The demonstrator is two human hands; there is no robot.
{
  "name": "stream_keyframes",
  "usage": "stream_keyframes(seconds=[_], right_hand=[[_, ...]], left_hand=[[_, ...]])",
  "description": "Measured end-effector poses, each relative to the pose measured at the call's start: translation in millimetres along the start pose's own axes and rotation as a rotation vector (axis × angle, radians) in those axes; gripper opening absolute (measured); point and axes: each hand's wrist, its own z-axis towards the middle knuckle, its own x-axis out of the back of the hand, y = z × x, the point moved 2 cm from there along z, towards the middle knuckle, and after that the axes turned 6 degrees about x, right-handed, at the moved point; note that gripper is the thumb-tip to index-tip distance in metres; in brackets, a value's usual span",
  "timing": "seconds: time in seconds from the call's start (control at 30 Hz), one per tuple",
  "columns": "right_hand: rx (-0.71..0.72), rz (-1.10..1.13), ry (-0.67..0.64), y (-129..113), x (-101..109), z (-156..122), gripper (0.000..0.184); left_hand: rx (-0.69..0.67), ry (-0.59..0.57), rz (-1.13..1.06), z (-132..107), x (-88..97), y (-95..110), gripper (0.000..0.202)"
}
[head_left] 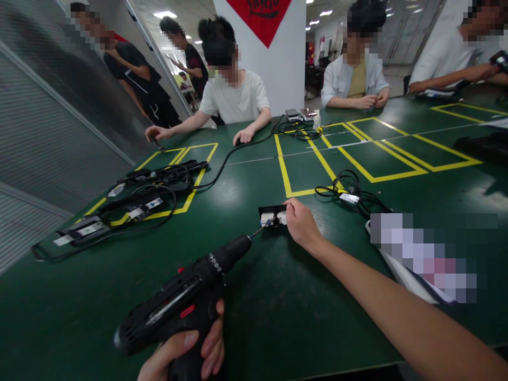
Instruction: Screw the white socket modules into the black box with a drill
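My left hand (186,352) is wrapped round the grip of a black cordless screwdriver (182,301) at the near edge of the green table (254,296). Its bit (262,228) points away from me and meets a small black socket module with white inserts (272,216). My right hand (301,225) reaches across from the right, fingers closed on the right end of that module, pressing it on the table.
Several black power strips with cables (138,198) lie at the left inside yellow tape boxes. A coiled black cable with a white plug (349,194) lies right of the module. Three people sit along the far side, and two stand behind at the left.
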Motion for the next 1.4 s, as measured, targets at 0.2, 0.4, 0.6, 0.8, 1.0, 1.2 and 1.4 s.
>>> stream_keyframes(seconds=[0.2,0.4,0.6,0.8,1.0,1.2,1.4], right_hand=[[0.004,0.006,0.003,1.2,-1.1,0.9,0.027],[0.01,0.012,0.005,1.3,-1.0,1.0,0.028],[0.002,0.01,-0.004,0.1,-0.4,0.2,0.028],[-0.003,0.003,-0.002,0.9,-1.4,0.5,0.028],[-0.014,0.002,-0.012,-0.9,0.1,0.1,0.029],[-0.011,-0.006,-0.012,-0.9,0.2,0.8,0.028],[-0.019,-0.015,-0.011,-0.7,-0.3,1.6,0.028]], left_hand=[[-0.001,0.003,0.003,0.0,0.8,0.1,0.028],[0.006,0.017,-0.009,-0.2,0.3,-0.1,0.028],[0.001,-0.005,-0.009,-0.9,-2.7,1.0,0.028],[0.001,-0.009,-0.011,-1.3,-4.3,1.3,0.028],[0.002,-0.002,-0.022,-1.2,-2.1,-0.7,0.028],[0.007,-0.006,-0.013,-1.9,-1.0,-0.4,0.028],[0.01,-0.007,-0.004,-0.2,-1.0,0.4,0.028]])
